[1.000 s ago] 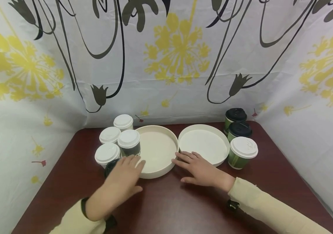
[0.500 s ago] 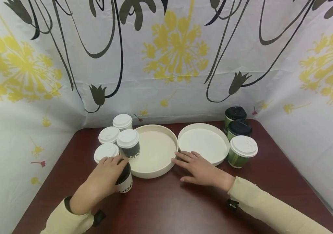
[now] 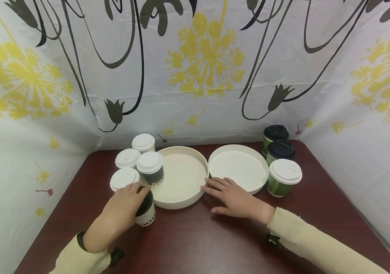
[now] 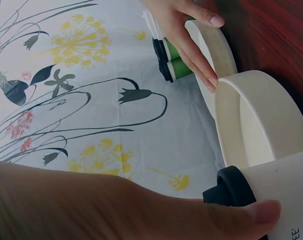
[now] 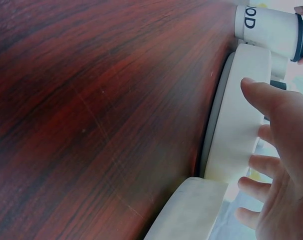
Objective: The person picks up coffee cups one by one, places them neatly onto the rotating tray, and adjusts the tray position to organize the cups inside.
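My left hand (image 3: 119, 209) grips a white paper coffee cup (image 3: 146, 217) with a black lid, at the near left of the table. In the left wrist view the thumb lies along the cup (image 4: 289, 182) by its lid; most of the other fingers are hidden. The cup stands upright beside the left round cream tray (image 3: 186, 177). My right hand (image 3: 232, 199) holds nothing and has its fingers spread where that tray meets the right round tray (image 3: 237, 169). Its fingertips are at the rims; whether they press is unclear.
Several white-lidded cups (image 3: 124, 178) cluster at the left, one dark-sleeved cup (image 3: 152, 169) against the left tray. At the right stand a white-lidded green cup (image 3: 282, 179) and two black-lidded green cups (image 3: 280, 152). A patterned cloth (image 3: 188, 76) encloses the table's back and sides.
My left hand has moved left from above the left tray's edge and taken hold of the black-lidded cup, holding still over the last half second. The right hand has stayed in place.
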`<move>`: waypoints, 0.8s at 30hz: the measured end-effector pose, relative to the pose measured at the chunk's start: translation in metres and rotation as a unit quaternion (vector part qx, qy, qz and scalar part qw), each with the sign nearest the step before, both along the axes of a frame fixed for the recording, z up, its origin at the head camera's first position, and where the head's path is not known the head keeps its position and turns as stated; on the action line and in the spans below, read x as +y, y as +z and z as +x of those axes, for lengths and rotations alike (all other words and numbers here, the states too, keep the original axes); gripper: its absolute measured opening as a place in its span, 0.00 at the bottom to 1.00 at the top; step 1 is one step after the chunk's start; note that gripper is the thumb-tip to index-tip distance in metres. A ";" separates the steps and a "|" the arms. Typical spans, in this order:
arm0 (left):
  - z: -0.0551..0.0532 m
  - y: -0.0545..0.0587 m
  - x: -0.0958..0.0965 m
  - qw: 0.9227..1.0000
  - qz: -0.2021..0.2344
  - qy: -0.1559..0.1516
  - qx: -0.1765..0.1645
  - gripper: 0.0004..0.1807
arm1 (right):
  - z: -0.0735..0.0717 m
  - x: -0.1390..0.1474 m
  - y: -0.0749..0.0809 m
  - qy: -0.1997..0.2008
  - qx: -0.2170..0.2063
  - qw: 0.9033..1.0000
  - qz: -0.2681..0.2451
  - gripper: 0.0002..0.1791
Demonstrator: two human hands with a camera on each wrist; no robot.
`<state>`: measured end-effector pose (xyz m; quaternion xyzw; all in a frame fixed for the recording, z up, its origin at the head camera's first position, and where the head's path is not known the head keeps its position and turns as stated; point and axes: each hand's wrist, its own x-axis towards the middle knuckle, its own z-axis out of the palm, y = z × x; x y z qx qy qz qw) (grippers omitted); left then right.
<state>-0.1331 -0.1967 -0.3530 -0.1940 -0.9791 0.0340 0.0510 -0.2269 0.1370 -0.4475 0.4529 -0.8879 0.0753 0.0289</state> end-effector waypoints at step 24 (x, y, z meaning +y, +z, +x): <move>0.008 0.035 0.002 0.998 0.000 -0.023 0.064 0.44 | 0.000 -0.001 0.001 -0.006 -0.012 1.000 0.005 0.42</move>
